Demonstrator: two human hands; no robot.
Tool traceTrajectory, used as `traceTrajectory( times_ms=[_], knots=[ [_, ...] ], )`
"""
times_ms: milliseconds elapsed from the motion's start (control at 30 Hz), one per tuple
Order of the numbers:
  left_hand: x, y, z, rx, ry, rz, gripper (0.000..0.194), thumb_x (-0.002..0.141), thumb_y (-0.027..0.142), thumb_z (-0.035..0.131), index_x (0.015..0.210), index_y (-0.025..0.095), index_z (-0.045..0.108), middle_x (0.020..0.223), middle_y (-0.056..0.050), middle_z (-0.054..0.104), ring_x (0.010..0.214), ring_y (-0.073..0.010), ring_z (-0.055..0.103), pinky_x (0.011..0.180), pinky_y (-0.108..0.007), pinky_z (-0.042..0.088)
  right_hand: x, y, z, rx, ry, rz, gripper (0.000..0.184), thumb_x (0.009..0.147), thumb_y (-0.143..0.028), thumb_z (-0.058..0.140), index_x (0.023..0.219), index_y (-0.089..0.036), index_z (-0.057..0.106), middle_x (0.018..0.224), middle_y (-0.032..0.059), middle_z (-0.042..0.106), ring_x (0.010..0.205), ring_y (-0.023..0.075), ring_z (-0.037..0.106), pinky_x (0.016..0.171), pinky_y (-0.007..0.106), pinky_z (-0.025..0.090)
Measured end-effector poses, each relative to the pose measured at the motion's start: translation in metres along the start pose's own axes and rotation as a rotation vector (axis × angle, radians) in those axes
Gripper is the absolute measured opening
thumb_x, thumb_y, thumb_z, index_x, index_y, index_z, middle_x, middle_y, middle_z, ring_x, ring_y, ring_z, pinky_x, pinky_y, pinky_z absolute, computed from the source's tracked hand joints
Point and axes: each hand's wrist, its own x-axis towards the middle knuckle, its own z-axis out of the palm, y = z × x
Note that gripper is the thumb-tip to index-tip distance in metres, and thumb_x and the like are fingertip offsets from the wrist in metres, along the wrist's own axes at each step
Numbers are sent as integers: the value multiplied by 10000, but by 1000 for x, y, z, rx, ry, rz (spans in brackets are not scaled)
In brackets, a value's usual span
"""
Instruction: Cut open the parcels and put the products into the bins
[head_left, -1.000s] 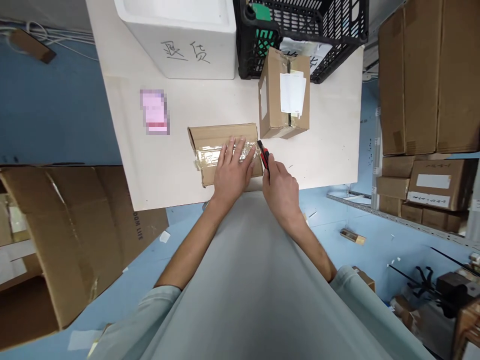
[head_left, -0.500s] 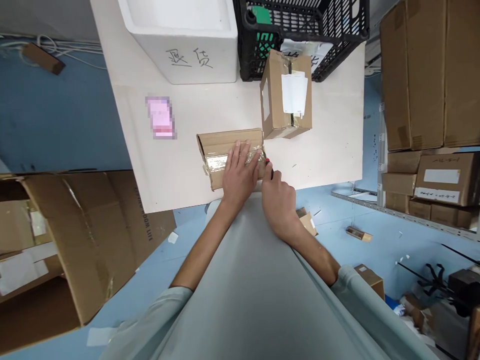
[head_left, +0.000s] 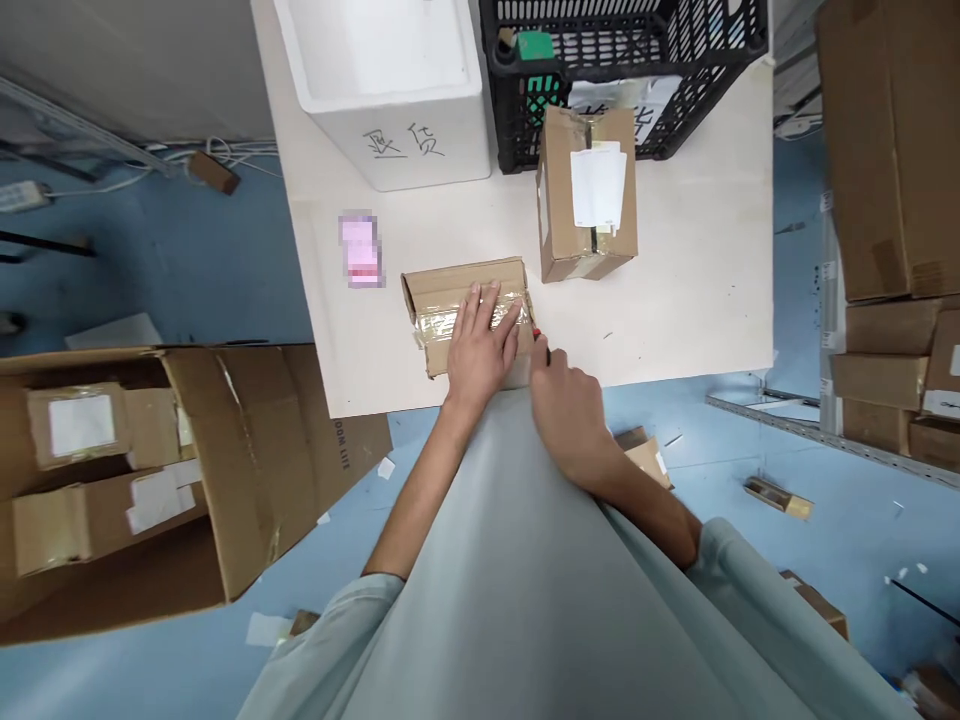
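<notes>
A small taped cardboard box [head_left: 466, 277] lies flattish near the front edge of the white table, its left end gaping. My left hand [head_left: 480, 350] rests on its top with fingers spread over the shiny clear tape. At the box's right end, my right hand [head_left: 568, 405] is closed around a box cutter [head_left: 537, 334]; only a bit of its red and black body shows, and the blade is hidden. Behind and to the right stands a taller sealed carton [head_left: 556, 215] with white paper labels on it.
A white foam bin [head_left: 420, 150] with handwriting and a black plastic crate [head_left: 517, 120] stand at the table's back. A blurred pink item [head_left: 361, 250] lies left. A large open carton [head_left: 247, 450] holding boxes is beside the table; stacked cartons [head_left: 877, 385] fill shelving at right.
The camera view has swung left, so the table and its things appear further right. My left hand stays on the small box; my right hand has shifted only slightly at its right end.
</notes>
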Motion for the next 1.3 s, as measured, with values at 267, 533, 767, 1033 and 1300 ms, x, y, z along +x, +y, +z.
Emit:
traceTrajectory(
  times_ms=[267,533,767,1033,1300],
  knots=[
    [-17,-31,-34,98,38,9,669,1134,710,467,1610,286,668,1837,-109,434,1773,-362,261,1402,-630,313,45,127,18,224,44,159,532,1076,-325,494,1574,-170,597,1129,123,800,923,291,778,891,405,613],
    [-45,-69,-75,80,102,-78,851,1055,889,427,1588,280,687,1816,-147,461,1738,-384,350,1372,-661,354,110,163,97,318,-136,275,344,1035,-541,628,987,-205,683,950,100,790,841,250,757,858,340,560],
    [-58,-52,-99,146,162,-171,618,1111,658,579,1565,257,704,1751,-147,550,1591,-339,577,1313,-551,497,135,120,123,774,-241,240,400,903,-584,758,962,-200,664,697,-59,616,557,133,601,599,258,504],
    [-70,-40,-114,34,247,-297,452,1095,400,565,1481,300,778,1582,-54,726,1476,-326,681,1255,-575,564,102,101,89,748,-166,226,430,832,-629,772,899,-215,677,605,-61,576,505,170,624,531,278,482],
    [-61,-61,-28,-650,217,-493,531,998,522,698,1378,170,814,1573,-112,726,1514,-347,660,1272,-516,568,56,136,8,313,14,300,409,926,-639,699,870,-235,671,646,-17,634,523,223,689,592,316,516]
  ],
)
